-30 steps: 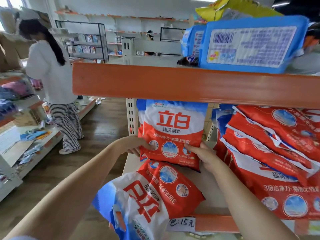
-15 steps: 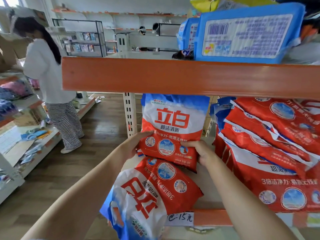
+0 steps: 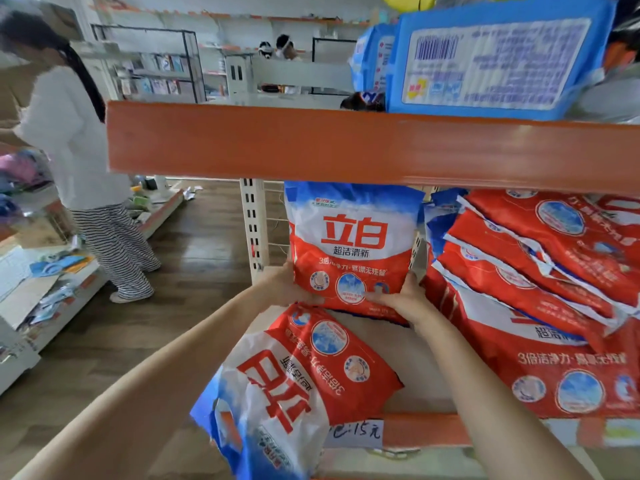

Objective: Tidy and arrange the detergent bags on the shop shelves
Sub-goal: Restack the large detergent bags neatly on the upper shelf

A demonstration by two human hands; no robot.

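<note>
A red, white and blue detergent bag (image 3: pixel 353 244) stands upright at the left end of the shelf (image 3: pixel 426 386). My left hand (image 3: pixel 287 285) grips its lower left corner and my right hand (image 3: pixel 398 299) grips its lower right corner. In front of it a second detergent bag (image 3: pixel 298 386) lies upside down and hangs over the shelf's front edge. To the right, several detergent bags (image 3: pixel 540 282) lean in a slanted pile.
An orange shelf beam (image 3: pixel 346 147) runs just above the upright bag. A blue package (image 3: pixel 495 60) lies on the shelf above. A price tag (image 3: pixel 356 433) sticks to the lower orange rail. A person (image 3: pixel 69 140) in white stands at left by another low shelf (image 3: pixel 52 289).
The upright bag has moved back and stands straighter on the shelf. Both my hands have slid lower onto its bottom corners. The view has shifted closer.
</note>
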